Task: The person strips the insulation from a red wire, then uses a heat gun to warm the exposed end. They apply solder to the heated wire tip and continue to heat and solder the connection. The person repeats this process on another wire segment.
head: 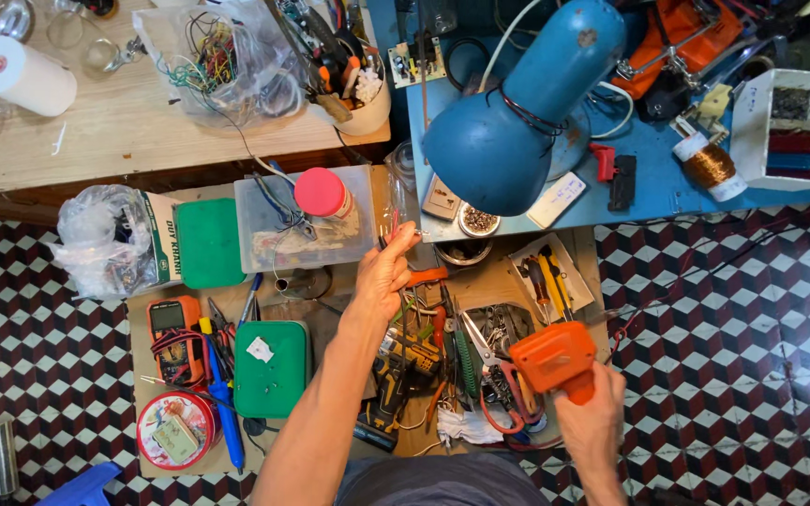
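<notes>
1. The right hand (592,422) sits at about five o'clock in the view, fingers wrapped tight round the grip of an orange soldering gun (555,359), whose body points up towards the twelve o'clock side.
2. The left hand (384,276) is near the centre, arm stretched up from six o'clock, with fingertips pinched on something thin and reddish (394,223); it is too small to tell what it is.
3. At twelve o'clock from the left hand stands a clear plastic box (304,225) with a pink-capped container (322,192) on it, just beside the fingertips.
4. At one o'clock from that hand a blue desk lamp (517,112) leans over a blue table (667,183).
5. Between the two hands lies a heap of tools: pliers with orange handles (424,276), scissors (480,342) and screwdrivers, all touching or overlapping.
6. At nine o'clock from the left hand lie a green lidded case (272,367), a multimeter (172,339) and, lower at seven o'clock, a round red tin (176,429).
7. At ten o'clock a green pad (208,242) rests beside a crumpled plastic bag (105,239).
8. A white paper roll (22,75) lies on the wooden bench (124,131) at eleven o'clock.
9. A white tray of parts (789,126) and a copper wire spool (710,164) sit at two o'clock, well apart from both hands.
</notes>
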